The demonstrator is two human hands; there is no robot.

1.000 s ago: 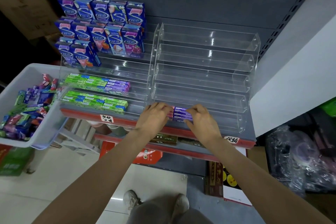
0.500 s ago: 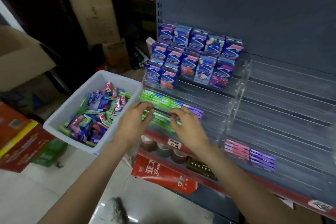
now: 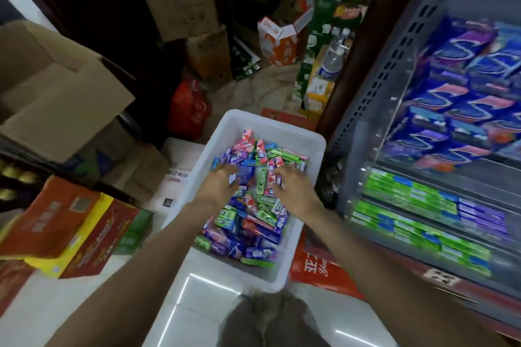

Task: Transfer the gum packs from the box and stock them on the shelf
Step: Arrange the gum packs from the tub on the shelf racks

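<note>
White plastic is framing the action now: the white bin, standing on the floor just left of the shelf, is holding a loose heap of gum packs in green, purple, blue and pink. Both hands are reaching down into that heap. A second ago they were pressed together at the front lip of the clear acrylic rack, squaring up a short row of pink and purple sticks; half a second ago they were already crossing leftward past the green rows. So one batch is sitting stocked, and a fresh pickup is starting.

Over the far half of the bin, the left hand is hovering with fingers spread and slightly curved, tips touching or nearly touching the purple packs, gripping nothing that can be seen. Beside it, toward the shelf side of the bin, the right hand is doing likewise, fingers splayed over pink and green sticks, also not clamped on anything. Motion blur is making exact contact hard to judge.

On the rack to the right of the bin, rows of green stick packs with a few purple ones are lying on the lower tiers, and blue boxed gum is filling the upper ones. Judging by how full the bin is, most of the transfer is still waiting. The next move is probably calling for sorting out sticks of one colour before lifting.
</note>
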